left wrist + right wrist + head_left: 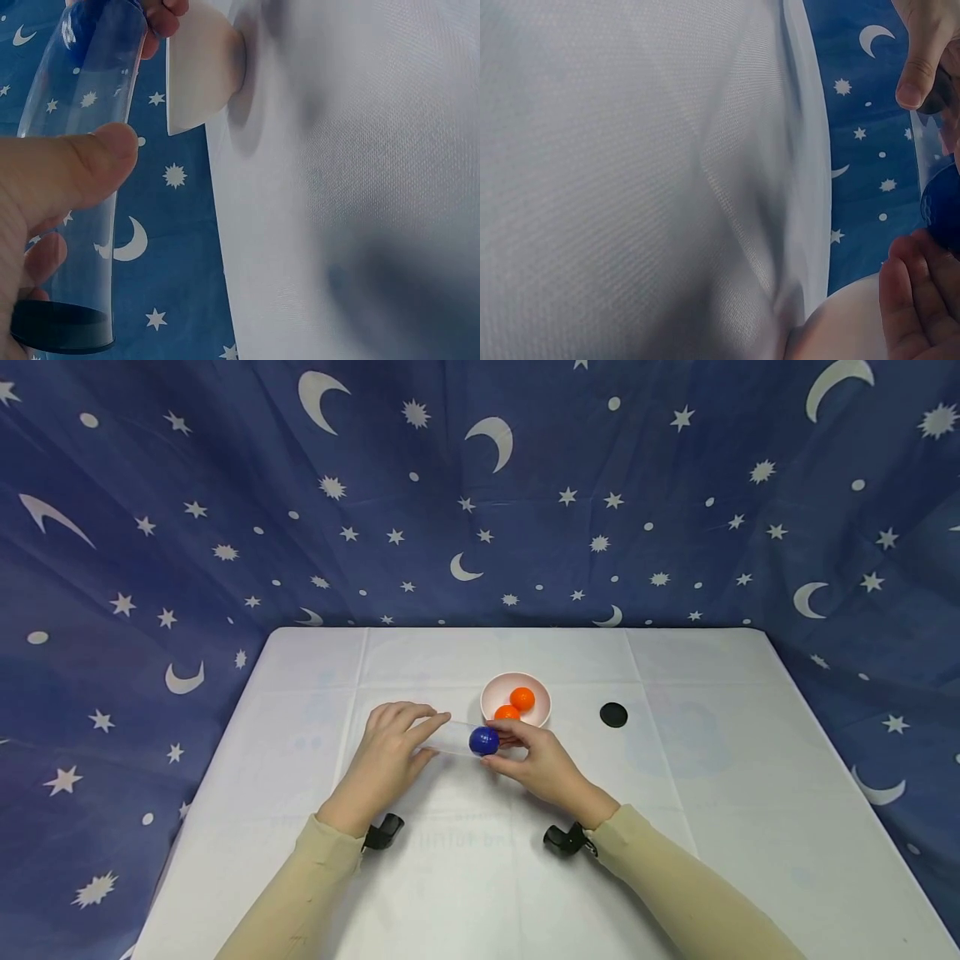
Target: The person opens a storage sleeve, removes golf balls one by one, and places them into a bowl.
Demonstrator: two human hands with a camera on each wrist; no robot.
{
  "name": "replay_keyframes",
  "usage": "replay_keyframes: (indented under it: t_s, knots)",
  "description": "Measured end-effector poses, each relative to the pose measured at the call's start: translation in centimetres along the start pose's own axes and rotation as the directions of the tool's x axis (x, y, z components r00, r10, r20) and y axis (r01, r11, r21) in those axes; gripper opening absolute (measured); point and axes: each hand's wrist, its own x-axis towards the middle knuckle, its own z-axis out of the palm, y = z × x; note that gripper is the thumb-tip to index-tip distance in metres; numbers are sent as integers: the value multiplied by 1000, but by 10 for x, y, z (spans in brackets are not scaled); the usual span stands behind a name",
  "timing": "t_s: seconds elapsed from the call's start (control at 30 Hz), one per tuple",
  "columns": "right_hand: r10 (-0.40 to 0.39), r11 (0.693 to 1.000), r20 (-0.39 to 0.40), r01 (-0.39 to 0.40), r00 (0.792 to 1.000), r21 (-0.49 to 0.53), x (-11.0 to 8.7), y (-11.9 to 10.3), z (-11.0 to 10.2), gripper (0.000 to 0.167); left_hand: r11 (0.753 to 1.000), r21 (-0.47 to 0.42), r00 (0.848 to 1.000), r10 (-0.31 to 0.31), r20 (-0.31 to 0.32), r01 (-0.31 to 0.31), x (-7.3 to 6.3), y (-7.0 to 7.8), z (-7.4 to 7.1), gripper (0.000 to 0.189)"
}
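My left hand (382, 760) holds a clear tube (450, 737) between thumb and fingers, lying roughly level above the table. A dark cap (64, 326) closes the tube's left end, as the left wrist view shows. At the other end sits a shiny blue ball (483, 741), at the tube's mouth; how far inside it is, I cannot tell. Thumb and fingers of my right hand (543, 767) pinch around the ball at that end. Just behind stands a pale pink bowl (492, 692) holding two orange balls (522, 698), the nearer one partly covered by my right hand.
A flat black disc (613, 715) lies on the white-covered table (712, 860), right of the bowl. Behind the table hangs a blue curtain (525, 560) with moons and stars. Black wrist cameras (386, 832) hang below both sleeves.
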Motion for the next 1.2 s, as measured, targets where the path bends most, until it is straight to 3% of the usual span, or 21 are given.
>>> replay_keyframes:
  t_s: [0.23,0.47,1.2]
  knots:
    - [-17,1000,-3,16,1000,-26,-1,-1,-1,49,1000,-4,1000,-5,-2,5,-1,0,1,56]
    - [-23,998,-25,21,999,-57,-2,-5,-7,46,997,-41,998,-58,13,59,-4,-1,3,56]
    - [14,984,-135,-38,991,-174,11,-8,-40,48,986,-132,994,-105,-18,102,-7,-6,2,56]
